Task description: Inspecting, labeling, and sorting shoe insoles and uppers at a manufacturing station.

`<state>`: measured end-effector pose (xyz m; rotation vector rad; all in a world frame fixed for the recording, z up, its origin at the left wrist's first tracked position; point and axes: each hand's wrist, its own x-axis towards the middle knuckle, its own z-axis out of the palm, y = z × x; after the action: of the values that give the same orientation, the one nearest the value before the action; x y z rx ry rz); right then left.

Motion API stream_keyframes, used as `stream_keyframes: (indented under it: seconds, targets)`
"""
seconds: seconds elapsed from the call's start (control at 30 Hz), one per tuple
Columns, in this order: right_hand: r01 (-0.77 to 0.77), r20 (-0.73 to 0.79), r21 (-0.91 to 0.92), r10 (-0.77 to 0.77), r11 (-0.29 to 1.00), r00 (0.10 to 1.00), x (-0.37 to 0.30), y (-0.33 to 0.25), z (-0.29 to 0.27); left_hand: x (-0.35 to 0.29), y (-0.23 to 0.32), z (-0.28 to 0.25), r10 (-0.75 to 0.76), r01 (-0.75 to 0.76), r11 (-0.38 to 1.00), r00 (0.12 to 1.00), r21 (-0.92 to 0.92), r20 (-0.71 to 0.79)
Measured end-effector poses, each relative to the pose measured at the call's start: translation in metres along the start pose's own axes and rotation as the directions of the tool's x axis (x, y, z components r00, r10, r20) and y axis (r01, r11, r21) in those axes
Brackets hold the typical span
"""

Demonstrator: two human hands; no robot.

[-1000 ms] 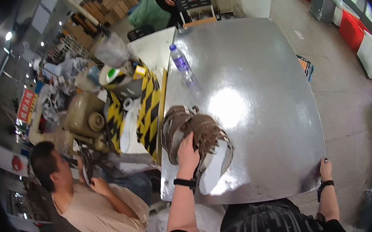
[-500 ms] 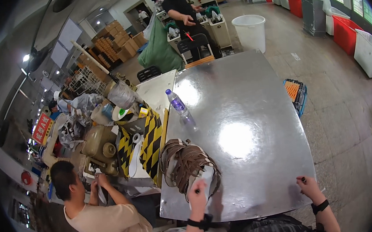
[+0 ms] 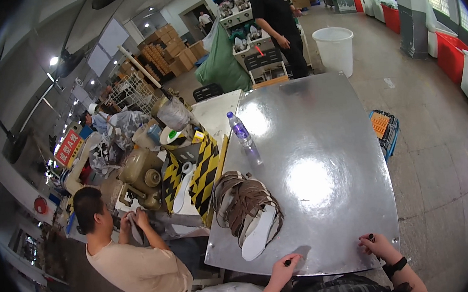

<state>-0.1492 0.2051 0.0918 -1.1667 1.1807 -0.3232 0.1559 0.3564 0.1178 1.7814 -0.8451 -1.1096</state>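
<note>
My left hand [image 3: 284, 269] is closed at the near edge of a metal-topped table [image 3: 322, 120], gripping a small black object [image 3: 288, 263]. My right hand [image 3: 380, 247], near the table's front right corner, is closed around another small black object [image 3: 372, 238]; both are too small to identify. Nearest my left hand lies an overlapping pile of brown shoe uppers [image 3: 246, 197]. A white, sole-shaped piece [image 3: 258, 235] shows at the pile's near end. Neither hand touches the pile.
A purple-capped plastic bottle [image 3: 243, 136] stands beyond the pile. At left, a person [image 3: 133, 265] works by a machine [image 3: 142, 177] and a yellow-black striped box [image 3: 205, 174]. Another person [image 3: 278, 18] stands beyond the table near a white bin [image 3: 335, 52].
My left hand has moved from the shoe uppers rightward to the table's near edge, and my right hand slightly inward. The far person's outstretched arm has dropped. The view has shifted.
</note>
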Motion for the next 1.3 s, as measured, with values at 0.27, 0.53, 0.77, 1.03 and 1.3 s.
stream_keyframes:
  seconds: [0.27, 0.53, 0.77, 1.03, 1.3]
  targets:
    - [-0.060, -0.008, 0.002, 0.060, 0.998, 0.998, 0.008, -0.009, 0.045, 0.037, 0.000, -0.040, 0.052, -0.058, 0.993, 0.996, 0.102, 0.066]
    - [-0.105, 0.032, 0.038, 0.104, 0.994, 0.994, 0.017, -0.006, 0.083, 0.061, -0.017, -0.075, 0.071, -0.070, 0.998, 0.994, -0.006, 0.081]
    - [-0.093, 0.035, 0.000, 0.093, 0.996, 0.995, 0.016, -0.003, 0.082, 0.067, -0.023, -0.061, 0.054, -0.053, 0.998, 0.988, -0.015, 0.142]
    - [-0.142, 0.043, -0.005, 0.142, 0.990, 0.989, 0.014, -0.001, 0.070, 0.062, -0.024, -0.046, 0.030, -0.048, 0.996, 0.972, 0.070, 0.233]
    - [-0.153, 0.057, -0.067, 0.157, 0.986, 0.986, 0.009, 0.017, 0.072, 0.044, -0.026, -0.037, -0.055, -0.097, 0.942, 0.901, 0.321, 0.431]
